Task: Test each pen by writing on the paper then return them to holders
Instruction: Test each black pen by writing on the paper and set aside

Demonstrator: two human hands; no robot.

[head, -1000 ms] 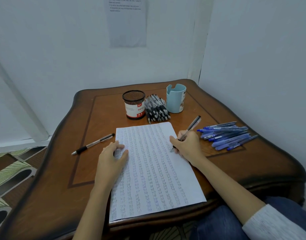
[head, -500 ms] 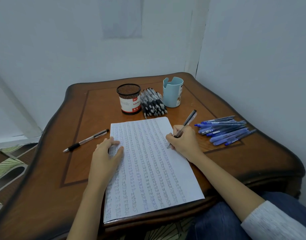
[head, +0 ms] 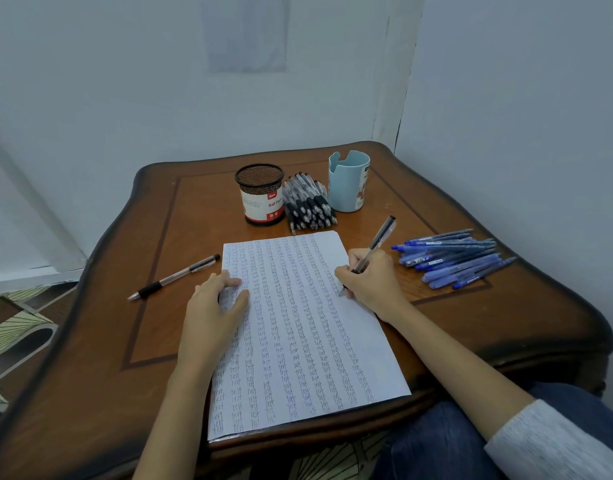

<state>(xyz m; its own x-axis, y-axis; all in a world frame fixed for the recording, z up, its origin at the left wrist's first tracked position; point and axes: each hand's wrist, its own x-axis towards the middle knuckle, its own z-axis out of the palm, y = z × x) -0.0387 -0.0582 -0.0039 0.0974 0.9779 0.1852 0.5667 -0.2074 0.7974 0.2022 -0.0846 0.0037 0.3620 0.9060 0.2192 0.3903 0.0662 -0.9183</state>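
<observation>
A white sheet of paper (head: pixel 298 327) covered in columns of small writing lies in the middle of the wooden table (head: pixel 505 323). My right hand (head: pixel 372 284) grips a clear black-tipped pen (head: pixel 379 239) with its tip on the paper's right edge. My left hand (head: pixel 213 303) rests flat on the paper's left side, fingers relaxed. At the back stand a black mesh holder (head: pixel 260 195) and a light blue holder (head: pixel 348 181), with a pile of black pens (head: pixel 308 207) lying between them. A pile of blue pens (head: pixel 450 258) lies to the right.
One loose black-grip pen (head: pixel 175 277) lies on the table left of the paper. White walls close in behind and to the right of the table. A patterned floor (head: pixel 17 327) shows at the left. My blue-trousered legs (head: pixel 447 441) sit under the front edge.
The view has shifted slightly, so everything sits a little lower and more to the left in frame. My right hand keeps the pen on the paper's right edge; my left hand stays put.
</observation>
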